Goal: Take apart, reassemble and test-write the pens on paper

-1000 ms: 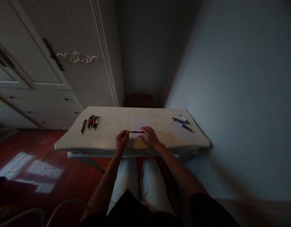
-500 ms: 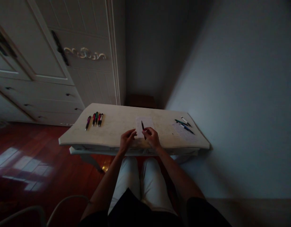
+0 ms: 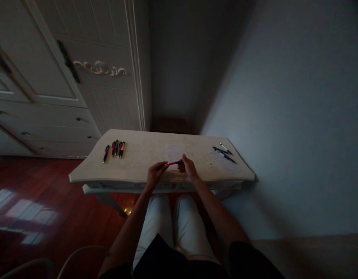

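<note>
A pink and black pen (image 3: 173,163) lies level between my hands, above the near part of a sheet of paper (image 3: 176,149). My left hand (image 3: 156,171) pinches its left end between thumb and fingertips. My right hand (image 3: 188,167) is closed round the dark right end, thumb on top and fingers curled. The hands hide both tips of the pen. Under them is the white table (image 3: 144,149), close to its front edge.
Several pens (image 3: 116,148) lie in a row at the table's left, with a purple pen (image 3: 106,154) beside them. On the right, a few more pens (image 3: 224,155) rest by and on another written sheet (image 3: 225,163). A wall (image 3: 298,135) borders the right side; a white wardrobe (image 3: 109,50) stands behind.
The pen has swung from pointing away, in my right hand alone, to lying crosswise. My left hand has taken hold of its left end. The view has shifted slightly.
</note>
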Available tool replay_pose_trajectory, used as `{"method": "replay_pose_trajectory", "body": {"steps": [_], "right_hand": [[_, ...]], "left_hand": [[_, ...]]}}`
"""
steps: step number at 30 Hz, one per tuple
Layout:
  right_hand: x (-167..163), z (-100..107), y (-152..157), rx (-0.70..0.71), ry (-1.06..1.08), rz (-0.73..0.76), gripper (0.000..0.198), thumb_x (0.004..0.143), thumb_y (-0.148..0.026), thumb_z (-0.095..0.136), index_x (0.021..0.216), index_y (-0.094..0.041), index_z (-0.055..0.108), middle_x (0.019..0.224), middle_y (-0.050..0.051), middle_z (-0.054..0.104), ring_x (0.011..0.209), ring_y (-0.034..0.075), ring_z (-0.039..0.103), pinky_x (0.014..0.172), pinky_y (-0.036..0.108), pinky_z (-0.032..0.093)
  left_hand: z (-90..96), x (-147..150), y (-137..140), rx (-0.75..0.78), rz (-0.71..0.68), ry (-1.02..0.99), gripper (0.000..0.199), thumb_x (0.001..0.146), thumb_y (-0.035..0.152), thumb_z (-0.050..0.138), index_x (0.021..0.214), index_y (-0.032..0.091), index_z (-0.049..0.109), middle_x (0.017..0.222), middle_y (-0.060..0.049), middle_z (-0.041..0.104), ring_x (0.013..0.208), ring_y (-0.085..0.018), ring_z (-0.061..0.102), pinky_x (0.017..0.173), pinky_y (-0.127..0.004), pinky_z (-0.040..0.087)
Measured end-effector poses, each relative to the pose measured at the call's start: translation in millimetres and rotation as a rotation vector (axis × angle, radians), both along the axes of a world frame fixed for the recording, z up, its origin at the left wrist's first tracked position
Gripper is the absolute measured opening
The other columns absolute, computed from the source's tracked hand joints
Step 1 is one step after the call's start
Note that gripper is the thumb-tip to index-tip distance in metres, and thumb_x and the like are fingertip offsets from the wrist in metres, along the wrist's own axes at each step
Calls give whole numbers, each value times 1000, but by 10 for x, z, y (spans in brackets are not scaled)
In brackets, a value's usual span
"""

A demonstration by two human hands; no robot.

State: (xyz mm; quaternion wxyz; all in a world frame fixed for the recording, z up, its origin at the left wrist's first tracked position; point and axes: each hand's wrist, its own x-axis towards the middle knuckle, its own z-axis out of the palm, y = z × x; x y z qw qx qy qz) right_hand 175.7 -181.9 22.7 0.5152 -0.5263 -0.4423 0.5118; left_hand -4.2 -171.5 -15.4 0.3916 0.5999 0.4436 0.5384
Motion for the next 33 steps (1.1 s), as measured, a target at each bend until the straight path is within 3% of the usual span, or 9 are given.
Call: {"method": "replay_pose_trajectory", "body": {"steps": [3,6,14,22,28,33], "right_hand": [[64,-116,59,-65,-120,-39,68,75,-86,38,56,-21,41,41,-5,42,32,6,37,33,19,29],[97,-198,95,-98,-230,-68,67,75,-87,33,52,-25,28,38,-8,29,30,5,28,32,20,20],[170,-210,157,-46,-251,-143,66,74,-86,39,53,-25,30,40,-7,32,32,6,26,32,21,21],[303,-143,243,-64,-193,-129,68,71,-88,40,52,-24,30,40,-7,31,32,5,25,33,21,18],[454,-82,485,39,-225,-146,68,73,-86,42,49,-23,34,40,-6,32,34,6,27,35,22,20],[495,-52,832,32,-208,-87,67,72,-86,46,49,-23,36,38,-6,34,33,7,28,35,23,21]], "left_hand": [[-39,10,9,28,2,27,36,74,50,71,92,20,77,92,-8,76,85,-22,70,79,-32,56],[-73,17,10,26,3,35,35,74,48,72,93,19,76,92,-8,75,84,-22,70,79,-33,56],[-78,60,4,-11,83,-25,36,73,48,72,91,16,71,82,-7,74,74,-19,69,69,-28,55],[106,98,30,-11,38,3,36,76,51,69,86,16,72,76,-7,72,68,-17,66,62,-26,51],[283,177,361,35,76,-1,35,77,49,69,85,15,70,73,-6,71,67,-16,64,62,-25,50],[351,280,774,54,-2,-42,33,76,48,71,84,16,69,69,-3,69,62,-14,62,57,-24,49]]}}
